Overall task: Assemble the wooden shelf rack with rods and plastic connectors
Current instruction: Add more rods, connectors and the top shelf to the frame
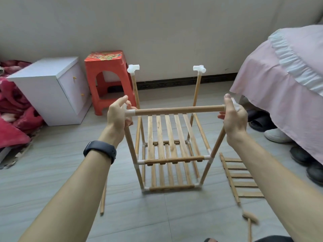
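The part-built wooden rack (172, 159) stands on the floor with two slatted shelves and four upright rods. My left hand (118, 113) grips the white connector (129, 113) atop the near left upright. A horizontal rod (178, 110) runs from that connector to the right. My right hand (233, 116) holds a white connector (235, 103) at the rod's right end, above the near right upright. The two far uprights carry white connectors, one on the far left (133, 68) and one on the far right (199, 68).
A loose slatted shelf panel (240, 179) lies on the floor at the right, a wooden mallet (250, 219) in front of it. A spare rod (103, 198) lies at the left. Behind stand a red stool (108, 79), a white cabinet (52, 89) and a pink-covered bed (288, 81) with shoes.
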A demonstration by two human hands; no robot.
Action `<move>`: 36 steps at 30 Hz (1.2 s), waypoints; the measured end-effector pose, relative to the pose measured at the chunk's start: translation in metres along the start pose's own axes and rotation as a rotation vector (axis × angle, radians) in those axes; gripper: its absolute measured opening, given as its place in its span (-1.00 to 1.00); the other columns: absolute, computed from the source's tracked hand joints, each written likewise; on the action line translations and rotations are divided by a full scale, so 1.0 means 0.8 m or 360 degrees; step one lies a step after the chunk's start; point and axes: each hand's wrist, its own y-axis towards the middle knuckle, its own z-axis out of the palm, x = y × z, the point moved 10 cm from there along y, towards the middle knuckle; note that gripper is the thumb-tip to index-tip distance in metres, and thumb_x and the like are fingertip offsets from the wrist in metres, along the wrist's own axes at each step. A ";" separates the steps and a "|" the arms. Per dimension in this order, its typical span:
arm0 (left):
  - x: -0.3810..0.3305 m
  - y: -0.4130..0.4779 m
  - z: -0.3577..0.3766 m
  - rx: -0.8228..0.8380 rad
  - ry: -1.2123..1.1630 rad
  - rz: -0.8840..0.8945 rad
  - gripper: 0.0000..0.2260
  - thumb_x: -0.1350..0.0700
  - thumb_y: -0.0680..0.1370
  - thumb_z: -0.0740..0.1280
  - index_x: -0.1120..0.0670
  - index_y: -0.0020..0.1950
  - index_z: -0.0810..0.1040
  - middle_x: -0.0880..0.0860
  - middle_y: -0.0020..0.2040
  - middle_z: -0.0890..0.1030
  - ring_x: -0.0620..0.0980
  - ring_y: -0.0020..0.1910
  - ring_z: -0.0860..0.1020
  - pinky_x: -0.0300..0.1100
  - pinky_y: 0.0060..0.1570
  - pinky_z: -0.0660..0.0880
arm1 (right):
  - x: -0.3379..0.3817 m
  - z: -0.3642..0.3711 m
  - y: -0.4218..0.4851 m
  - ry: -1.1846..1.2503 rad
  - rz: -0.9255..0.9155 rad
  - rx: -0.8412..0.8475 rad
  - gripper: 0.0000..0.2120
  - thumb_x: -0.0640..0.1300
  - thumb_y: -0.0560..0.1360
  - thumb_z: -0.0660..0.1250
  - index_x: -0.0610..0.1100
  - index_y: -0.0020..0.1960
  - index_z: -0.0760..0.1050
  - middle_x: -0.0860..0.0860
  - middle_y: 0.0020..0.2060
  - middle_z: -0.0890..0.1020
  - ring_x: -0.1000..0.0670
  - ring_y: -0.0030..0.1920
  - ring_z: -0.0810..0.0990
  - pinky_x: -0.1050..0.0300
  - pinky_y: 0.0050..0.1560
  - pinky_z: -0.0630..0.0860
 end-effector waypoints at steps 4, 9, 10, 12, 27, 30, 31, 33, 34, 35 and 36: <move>0.001 -0.001 0.000 -0.0035 0.0007 0.0017 -0.81 0.05 0.56 0.22 0.07 -0.23 0.42 0.05 -0.36 0.62 -0.10 -0.59 0.25 -0.20 -0.39 0.31 | 0.001 0.005 0.001 0.0033 -0.0019 0.0048 -0.66 0.21 0.58 0.24 -0.01 -0.19 0.32 0.08 -0.35 0.38 0.09 -0.31 0.39 0.16 -0.22 0.38; 0.003 0.002 -0.005 -0.0163 0.0073 0.0043 -0.82 0.06 0.58 0.20 0.11 -0.18 0.39 0.03 -0.49 0.58 -0.07 -0.60 0.27 -0.16 -0.37 0.39 | 0.002 0.010 0.004 -0.0072 -0.0033 0.0003 -0.75 0.13 0.54 0.26 0.01 -0.14 0.27 0.11 -0.29 0.37 0.11 -0.28 0.37 0.18 -0.29 0.30; 0.004 0.003 -0.005 -0.0156 0.0078 0.0046 -0.81 0.05 0.59 0.20 0.11 -0.17 0.39 0.02 -0.49 0.57 -0.07 -0.60 0.27 -0.17 -0.39 0.39 | 0.001 0.010 0.006 -0.0084 -0.0044 -0.0008 -0.75 0.13 0.55 0.24 -0.04 -0.10 0.29 0.09 -0.28 0.37 0.10 -0.27 0.37 0.17 -0.29 0.30; 0.005 0.003 -0.002 -0.0131 0.0098 0.0056 -0.79 0.03 0.62 0.19 0.10 -0.17 0.40 -0.04 -0.55 0.48 -0.07 -0.59 0.27 -0.19 -0.40 0.38 | 0.003 0.009 0.007 -0.0176 -0.0078 -0.0036 -0.70 0.15 0.57 0.17 -0.09 -0.05 0.31 0.07 -0.28 0.38 0.08 -0.29 0.39 0.12 -0.28 0.31; 0.025 -0.087 0.139 0.0848 0.1285 0.0164 -0.02 -0.57 0.42 -0.25 0.08 0.38 0.51 0.16 0.39 0.52 0.08 0.37 0.46 0.14 0.42 0.31 | 0.051 0.064 -0.090 -0.0538 -0.0173 0.0774 0.11 0.66 0.36 -0.12 -0.03 0.66 -0.22 -0.16 0.65 -0.10 -0.17 0.63 -0.11 -0.41 0.55 -0.05; -0.013 -0.075 0.154 0.0855 0.1378 0.0427 -0.21 -0.43 0.56 -0.23 0.01 0.40 0.51 0.10 0.41 0.51 -0.02 0.33 0.46 -0.03 0.34 0.35 | 0.061 0.063 -0.127 -0.0622 -0.0289 0.0889 0.29 0.78 0.14 -0.20 0.02 0.66 -0.23 -0.13 0.65 0.02 -0.16 0.62 0.05 -0.44 0.51 0.09; -0.032 -0.060 0.149 0.0726 0.1433 0.0552 -0.32 -0.34 0.63 -0.16 0.01 0.38 0.53 0.09 0.39 0.52 -0.06 0.30 0.45 -0.10 0.27 0.36 | 0.062 0.062 -0.136 -0.0723 -0.0358 0.0896 0.27 0.78 0.14 -0.17 0.08 0.65 -0.22 -0.11 0.64 0.06 -0.15 0.61 0.12 -0.44 0.45 0.16; -0.069 -0.024 0.124 0.0330 0.1718 0.0804 -0.54 -0.22 0.68 0.05 0.00 0.38 0.52 0.08 0.40 0.46 -0.02 0.38 0.38 -0.05 0.31 0.36 | 0.061 0.056 -0.149 -0.0925 -0.0529 0.0849 0.16 0.77 0.20 -0.07 0.16 0.63 -0.10 -0.07 0.56 0.26 -0.11 0.49 0.34 -0.31 0.32 0.38; -0.081 -0.007 0.108 0.0144 0.1912 0.0870 -0.59 -0.18 0.66 0.14 -0.02 0.40 0.49 0.06 0.43 0.41 0.04 0.43 0.32 0.02 0.36 0.34 | 0.064 0.054 -0.151 -0.1017 -0.0657 0.0783 0.04 0.72 0.27 -0.01 0.18 0.59 0.02 -0.02 0.44 0.42 -0.04 0.33 0.49 -0.14 0.17 0.50; -0.088 0.008 0.092 -0.0002 0.2081 0.0882 -0.59 -0.15 0.63 0.21 -0.03 0.43 0.45 0.06 0.47 0.35 0.09 0.47 0.27 0.07 0.39 0.30 | 0.072 0.051 -0.153 -0.1079 -0.0802 0.0685 -0.12 0.65 0.36 0.07 0.19 0.53 0.16 0.04 0.26 0.54 0.05 0.11 0.57 0.11 -0.02 0.51; -0.092 0.022 0.077 -0.0098 0.2195 0.0862 -0.56 -0.12 0.60 0.25 -0.03 0.46 0.42 0.07 0.51 0.30 0.13 0.49 0.22 0.10 0.41 0.28 | 0.080 0.046 -0.152 -0.1100 -0.0922 0.0575 -0.29 0.55 0.42 0.16 0.20 0.44 0.29 0.09 0.08 0.59 0.12 -0.09 0.58 0.28 -0.21 0.43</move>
